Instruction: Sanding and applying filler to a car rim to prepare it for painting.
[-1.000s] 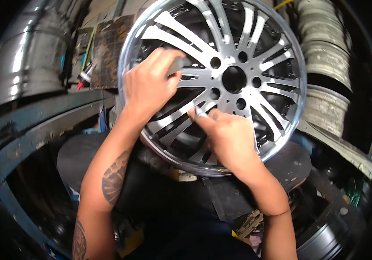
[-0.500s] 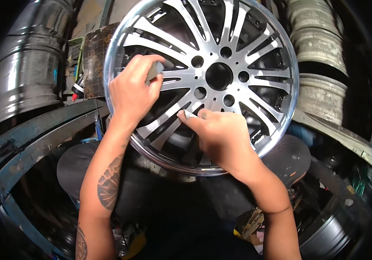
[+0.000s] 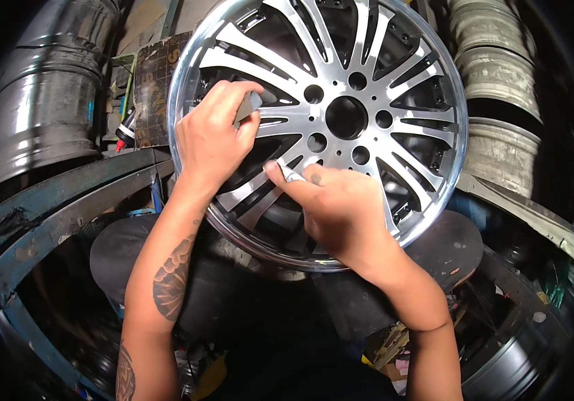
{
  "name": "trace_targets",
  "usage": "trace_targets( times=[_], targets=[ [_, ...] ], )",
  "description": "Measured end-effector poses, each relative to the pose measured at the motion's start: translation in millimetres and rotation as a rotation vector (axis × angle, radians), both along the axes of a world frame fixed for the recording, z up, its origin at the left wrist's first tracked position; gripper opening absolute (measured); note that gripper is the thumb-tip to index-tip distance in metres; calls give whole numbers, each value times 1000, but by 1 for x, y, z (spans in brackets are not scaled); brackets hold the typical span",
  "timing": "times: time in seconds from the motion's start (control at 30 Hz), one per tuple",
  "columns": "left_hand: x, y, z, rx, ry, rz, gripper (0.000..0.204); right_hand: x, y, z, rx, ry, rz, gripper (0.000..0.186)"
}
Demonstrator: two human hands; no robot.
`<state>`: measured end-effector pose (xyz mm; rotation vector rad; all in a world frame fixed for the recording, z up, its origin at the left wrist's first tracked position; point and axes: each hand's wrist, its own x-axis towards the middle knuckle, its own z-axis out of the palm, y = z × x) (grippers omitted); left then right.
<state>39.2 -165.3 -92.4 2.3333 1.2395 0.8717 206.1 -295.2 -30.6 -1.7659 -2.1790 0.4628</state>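
Note:
A multi-spoke alloy wheel [image 3: 384, 134], with bright machined spoke faces, dark gaps and a polished lip, lies tilted over my knees. My left hand [image 3: 217, 134] is over the left spokes, its thumb and fingers closed on a small grey block [image 3: 248, 109]; the block's exact kind is unclear. Lower on the wheel, my right hand [image 3: 347, 207] pinches a small folded piece of pale grey sheet [image 3: 288, 172] between thumb and finger against a lower-left spoke. What that sheet is made of cannot be made out. The right hand covers part of the lower spokes.
Stacked wheel rims [image 3: 46, 100] stand at the left, and more rims [image 3: 497, 120] at the right. Worn blue metal frame bars [image 3: 86, 194] run along the left. A black bottle with a red tip [image 3: 125, 130] lies beside a stained board [image 3: 157, 93].
My right hand has slid a little outward along the spoke with the folded sheet. The left hand keeps its place on the wheel. The whole view has shifted slightly.

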Motion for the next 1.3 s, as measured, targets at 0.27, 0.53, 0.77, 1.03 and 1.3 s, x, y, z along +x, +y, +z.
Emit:
trace_targets(
  times=[0.27,0.53,0.77,1.03,1.3],
  targets=[
    [1,-2,5,-75,15,13,28,-1,1,-4,25,-99,-22,43],
    [-1,2,0,-36,6,13,25,3,3,-14,-73,-35,-55,48],
    [-3,1,-6,12,-36,6,30,4,2,-3,-97,-71,-47,56],
    [-5,-1,-7,17,-34,14,31,7,2,-8,-117,-49,-22,65],
    [-8,0,-9,14,-59,3,29,2,0,-8,-83,-58,-17,62]
  ],
)
